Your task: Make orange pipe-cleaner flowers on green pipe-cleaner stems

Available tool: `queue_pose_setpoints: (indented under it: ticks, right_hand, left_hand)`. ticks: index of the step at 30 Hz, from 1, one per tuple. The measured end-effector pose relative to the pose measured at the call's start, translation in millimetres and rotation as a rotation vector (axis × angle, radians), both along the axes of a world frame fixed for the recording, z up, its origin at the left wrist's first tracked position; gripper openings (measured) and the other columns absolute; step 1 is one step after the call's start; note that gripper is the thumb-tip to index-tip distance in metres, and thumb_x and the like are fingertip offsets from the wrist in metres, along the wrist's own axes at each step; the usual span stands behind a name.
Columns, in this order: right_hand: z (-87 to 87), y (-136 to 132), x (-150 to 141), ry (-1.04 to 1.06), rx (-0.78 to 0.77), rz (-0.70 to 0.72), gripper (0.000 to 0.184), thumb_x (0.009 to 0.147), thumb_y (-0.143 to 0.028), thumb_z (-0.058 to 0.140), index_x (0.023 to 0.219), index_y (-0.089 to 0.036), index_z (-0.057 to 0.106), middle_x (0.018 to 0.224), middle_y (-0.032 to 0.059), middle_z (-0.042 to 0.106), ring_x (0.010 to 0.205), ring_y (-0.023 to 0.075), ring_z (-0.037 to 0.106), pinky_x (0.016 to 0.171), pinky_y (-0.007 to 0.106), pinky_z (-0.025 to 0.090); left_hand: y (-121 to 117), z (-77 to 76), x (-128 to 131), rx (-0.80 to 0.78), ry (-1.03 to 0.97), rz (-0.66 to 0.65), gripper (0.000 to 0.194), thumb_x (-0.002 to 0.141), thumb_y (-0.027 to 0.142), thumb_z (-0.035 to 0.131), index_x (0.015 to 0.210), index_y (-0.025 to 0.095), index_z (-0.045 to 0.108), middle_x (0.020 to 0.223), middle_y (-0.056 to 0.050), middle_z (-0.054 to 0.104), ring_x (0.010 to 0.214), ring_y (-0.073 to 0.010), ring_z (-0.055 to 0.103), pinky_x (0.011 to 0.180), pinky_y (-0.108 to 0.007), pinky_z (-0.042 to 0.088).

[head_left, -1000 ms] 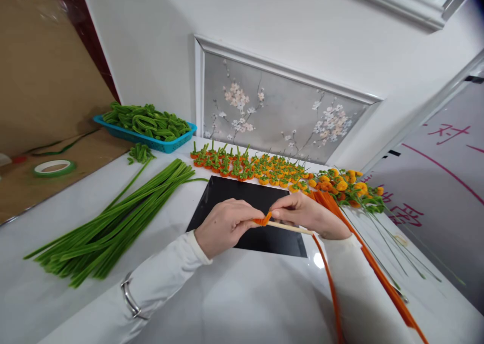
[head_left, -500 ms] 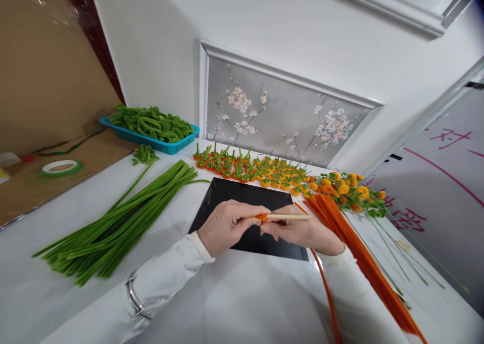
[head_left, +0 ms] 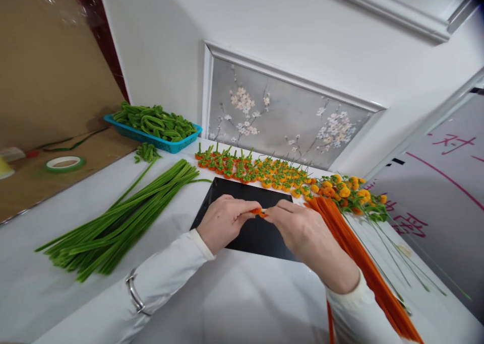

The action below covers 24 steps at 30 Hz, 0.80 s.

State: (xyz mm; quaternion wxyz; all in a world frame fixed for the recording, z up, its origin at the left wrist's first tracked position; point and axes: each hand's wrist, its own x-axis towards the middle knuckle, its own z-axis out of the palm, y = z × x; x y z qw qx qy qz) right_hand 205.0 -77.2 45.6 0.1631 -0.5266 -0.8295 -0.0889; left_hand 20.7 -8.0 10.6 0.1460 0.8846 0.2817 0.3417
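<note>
Orange strip [head_left: 256, 211] in left grip [head_left: 222, 223]; right grip [head_left: 312, 241] seemingly holds stick [head_left: 263, 211]; mat edges [head_left: 264, 248] below

Over the black mat [head_left: 260, 241], the right hand [head_left: 306, 233] conceals most of the pale stick [head_left: 264, 211]; right of the mat's near edge, a loose orange strip [head_left: 330, 324] is cut off.

Above a black board [head_left: 260, 241], the left hand [head_left: 223, 223] and right hand [head_left: 312, 235] pinch an orange strip [head_left: 256, 211] and a thin stick [head_left: 263, 211]. Green stems [head_left: 128, 218] lie left, orange strips [head_left: 363, 263] right. Behind sit small flowers [head_left: 266, 183] and a blue basket [head_left: 170, 146] of green loops [head_left: 155, 123].
</note>
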Motion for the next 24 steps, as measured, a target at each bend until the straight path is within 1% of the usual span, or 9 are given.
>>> queue_pose_setpoints:
  ticks: [3,5,6,8,11,15,19,24]
  right_hand:
    - [0.2,6.6,4.6,0.155,0.062,0.007,0.023,0.095,-0.029,0.045,0.088,-0.022,0.066,0.082,0.005,0.062,0.07,0.0153,0.057,0.062,0.026,0.039]
    - [0.2,9.3,6.4,0.254,0.088,0.026,0.02,0.093,-0.03,0.049,0.089,-0.022,0.066,0.086,0.0054,0.063,0.079,0.0173,0.059,0.071,0.027,0.042]
    - [0.1,10.3,7.0,0.293,0.089,0.029,0.019,0.093,-0.029,0.05,0.088,-0.022,0.066,0.086,0.0051,0.064,0.08,0.0176,0.059,0.073,0.027,0.043]
    - [-1.1,12.5,7.6,0.356,0.053,0.029,0.019,0.093,-0.028,0.049,0.085,-0.022,0.066,0.083,0.004,0.065,0.078,0.0171,0.059,0.071,0.027,0.043]
    - [-4.5,16.8,7.7,0.412,-0.038,0.019,0.02,0.093,-0.028,0.048,0.084,-0.021,0.064,0.076,0.0023,0.066,0.068,0.0154,0.059,0.062,0.025,0.041]
    - [-7.8,21.8,5.7,0.394,-0.081,-0.022,0.02,0.091,-0.027,0.049,0.08,-0.021,0.064,0.072,0.001,0.067,0.061,0.0136,0.058,0.058,0.023,0.038]
    - [-7.2,20.6,1.5,0.324,-0.089,-0.054,0.018,0.09,-0.026,0.05,0.083,-0.021,0.066,0.074,0.0017,0.067,0.064,0.0144,0.059,0.06,0.024,0.037]
    - [-6.8,17.7,-1.3,0.276,-0.103,-0.078,0.018,0.092,-0.026,0.049,0.086,-0.021,0.065,0.079,0.0024,0.068,0.07,0.0157,0.061,0.063,0.024,0.038]
  left_hand:
    - [1.8,-2.8,-0.5,0.029,-0.001,-0.03,0.022,0.091,0.023,0.048,0.104,0.023,0.067,0.09,-0.002,0.074,0.076,-0.0157,0.067,0.079,-0.029,0.042]
    - [2.4,-4.3,-0.4,0.046,-0.015,-0.045,0.022,0.091,0.023,0.049,0.104,0.022,0.067,0.092,-0.002,0.074,0.076,-0.0158,0.067,0.079,-0.03,0.042]
    - [2.6,-4.9,-0.2,0.051,-0.023,-0.048,0.021,0.091,0.023,0.05,0.104,0.022,0.067,0.091,-0.002,0.074,0.076,-0.0156,0.067,0.08,-0.029,0.042]
    - [2.7,-6.1,0.5,0.053,-0.036,-0.044,0.021,0.09,0.021,0.05,0.104,0.023,0.067,0.09,-0.002,0.074,0.075,-0.0149,0.066,0.079,-0.029,0.043]
    - [2.3,-7.5,2.0,0.057,-0.041,-0.044,0.022,0.09,0.021,0.05,0.103,0.024,0.067,0.089,0.0,0.074,0.074,-0.0141,0.066,0.079,-0.028,0.042]
    - [0.0,-6.1,3.6,0.014,-0.002,0.006,0.02,0.087,0.016,0.053,0.098,0.024,0.069,0.085,0.001,0.075,0.068,-0.014,0.064,0.077,-0.028,0.043]
    - [-2.3,-3.7,3.8,-0.062,0.04,0.087,0.017,0.083,0.015,0.058,0.092,0.022,0.071,0.082,0.0,0.075,0.073,-0.0169,0.063,0.073,-0.028,0.046]
    - [-1.0,-6.4,3.2,-0.03,0.074,0.091,0.015,0.082,0.016,0.058,0.089,0.022,0.07,0.079,-0.001,0.073,0.072,-0.0169,0.063,0.07,-0.026,0.046]
